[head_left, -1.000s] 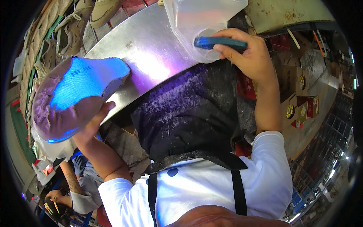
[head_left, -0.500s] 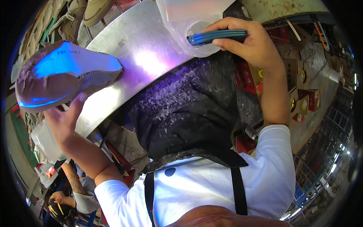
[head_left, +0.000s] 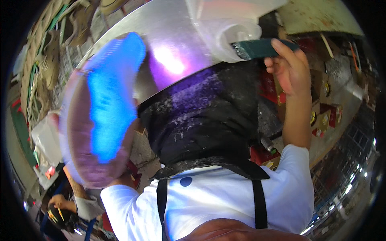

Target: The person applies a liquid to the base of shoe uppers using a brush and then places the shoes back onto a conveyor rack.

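Observation:
On the left I hold a brownish shoe upper (head_left: 106, 104) with its underside toward me, lit bright blue. Its rounded, wide end points down toward my arm and its narrow end up over the metal table. My left hand lies hidden behind the shoe, with only the arm (head_left: 122, 180) showing below. At the upper right, my right hand (head_left: 291, 66) grips a flat brush (head_left: 263, 49) by its dark green handle. The brush's bristle end is over the rim of a translucent plastic cup (head_left: 223, 46) at the table's edge.
A curved metal table (head_left: 136, 24) reflects a purple-white glare. Beige shoes (head_left: 50, 60) stand in rows at the far left. Red and brown boxes (head_left: 327, 116) lie on the right. Another person (head_left: 82, 201) is at the lower left. My black apron (head_left: 197, 120) carries pale flecks.
The shoe has been turned from lying sideways to nearly upright and brought closer. The brush has rolled to show its broad face and shifted right.

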A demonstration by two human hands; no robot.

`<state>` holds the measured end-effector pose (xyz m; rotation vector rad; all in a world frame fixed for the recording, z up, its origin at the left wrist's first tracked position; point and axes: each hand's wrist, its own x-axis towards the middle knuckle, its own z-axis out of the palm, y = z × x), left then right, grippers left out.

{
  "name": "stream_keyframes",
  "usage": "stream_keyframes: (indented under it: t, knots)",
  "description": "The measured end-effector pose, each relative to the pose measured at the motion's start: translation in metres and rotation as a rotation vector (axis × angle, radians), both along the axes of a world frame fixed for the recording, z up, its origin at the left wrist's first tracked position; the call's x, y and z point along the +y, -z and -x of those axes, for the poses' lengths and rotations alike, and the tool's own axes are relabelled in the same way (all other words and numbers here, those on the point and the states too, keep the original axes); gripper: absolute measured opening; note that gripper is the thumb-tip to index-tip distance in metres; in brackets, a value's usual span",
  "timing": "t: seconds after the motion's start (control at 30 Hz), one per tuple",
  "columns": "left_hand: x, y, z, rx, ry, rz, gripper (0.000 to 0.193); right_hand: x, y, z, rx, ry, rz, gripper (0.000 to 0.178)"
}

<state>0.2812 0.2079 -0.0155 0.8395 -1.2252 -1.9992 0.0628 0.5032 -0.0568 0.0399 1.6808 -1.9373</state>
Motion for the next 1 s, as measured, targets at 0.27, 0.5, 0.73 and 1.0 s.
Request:
stream_keyframes:
  t: [0.27,0.5,0.73,1.0]
  knots:
    - [-0.034,0.102,-0.072,-0.111,0.212,1.667,0.052,-0.063,0.041,-0.111,-0.358,-0.115,0.609,0.035]
    - [-0.023,0.120,-0.065,0.023,0.144,1.754,0.069,-0.140,0.063,-0.141,-0.274,-0.088,0.756,0.034]
    - [-0.026,0.125,-0.070,0.028,0.130,1.715,0.074,-0.075,0.035,-0.133,0.472,-0.732,0.573,0.037]
    - [-0.031,0.121,-0.070,0.094,0.188,1.693,0.073,-0.128,0.065,-0.096,0.266,-0.326,0.445,0.026]
